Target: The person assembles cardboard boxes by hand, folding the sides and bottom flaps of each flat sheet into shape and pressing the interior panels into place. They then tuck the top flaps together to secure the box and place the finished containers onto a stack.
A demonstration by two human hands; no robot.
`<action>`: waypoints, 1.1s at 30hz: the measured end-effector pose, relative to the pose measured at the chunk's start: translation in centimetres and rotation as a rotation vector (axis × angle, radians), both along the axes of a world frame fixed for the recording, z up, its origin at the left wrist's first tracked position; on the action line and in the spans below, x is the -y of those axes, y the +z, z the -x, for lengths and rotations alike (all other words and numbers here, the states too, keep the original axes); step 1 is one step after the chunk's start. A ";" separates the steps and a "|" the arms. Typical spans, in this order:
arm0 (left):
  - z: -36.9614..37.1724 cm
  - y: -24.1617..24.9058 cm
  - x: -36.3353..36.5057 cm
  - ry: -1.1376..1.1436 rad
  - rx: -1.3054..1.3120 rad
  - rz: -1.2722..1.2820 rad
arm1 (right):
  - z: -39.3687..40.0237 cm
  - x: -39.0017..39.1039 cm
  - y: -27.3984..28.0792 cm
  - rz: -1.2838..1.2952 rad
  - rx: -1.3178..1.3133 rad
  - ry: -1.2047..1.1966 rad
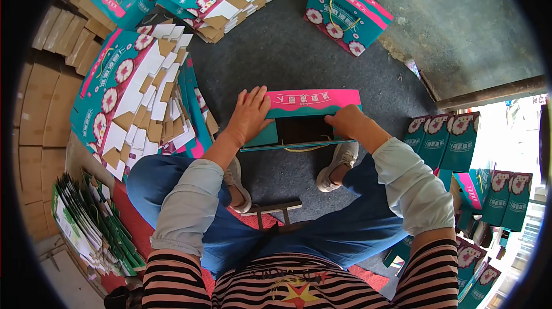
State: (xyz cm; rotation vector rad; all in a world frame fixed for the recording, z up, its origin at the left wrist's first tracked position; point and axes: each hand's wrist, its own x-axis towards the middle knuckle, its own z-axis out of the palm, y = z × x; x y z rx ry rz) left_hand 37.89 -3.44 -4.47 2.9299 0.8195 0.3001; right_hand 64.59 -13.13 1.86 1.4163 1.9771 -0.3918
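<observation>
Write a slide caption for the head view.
Left hand and right hand on an open teal-and-pink cardboard box, near stacked flat teal cardboard cartons.

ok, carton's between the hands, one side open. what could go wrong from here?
1. The yellow cord lies along the carton's near edge, by the opening; it could get pinched if that side is closed.
2. The right hand is at the opening's edge; pressing hard there might crease the board.
3. The uneven stack of flat cartons stands close by the left arm; a bump might make it slide.
</observation>
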 end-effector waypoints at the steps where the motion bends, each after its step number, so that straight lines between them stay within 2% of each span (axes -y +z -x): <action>1: 0.0 -0.1 0.1 -0.001 0.001 -0.005 | 0.0 0.3 0.0 -0.041 -0.033 0.014; 8: 0.0 0.1 0.3 0.014 -0.057 0.031 | -1.1 1.4 -0.4 -0.291 -0.203 0.029; 14: 0.0 0.2 0.5 0.017 -0.041 0.031 | -3.7 1.5 0.6 -0.195 -0.489 -0.179; 17: 0.1 0.1 0.4 0.018 -0.032 0.049 | -4.7 1.2 0.9 -0.130 -0.451 -0.327; 23: 0.3 -0.3 0.4 0.010 0.004 0.058 | -5.9 0.6 -0.1 -0.262 -0.165 -0.468; 26: 0.1 -0.4 0.4 0.009 0.005 0.015 | -5.4 0.4 -1.2 -0.240 -0.077 -0.493; 33: 0.1 -0.4 0.4 0.016 0.002 0.020 | -5.6 0.1 -1.7 -0.220 -0.058 -0.482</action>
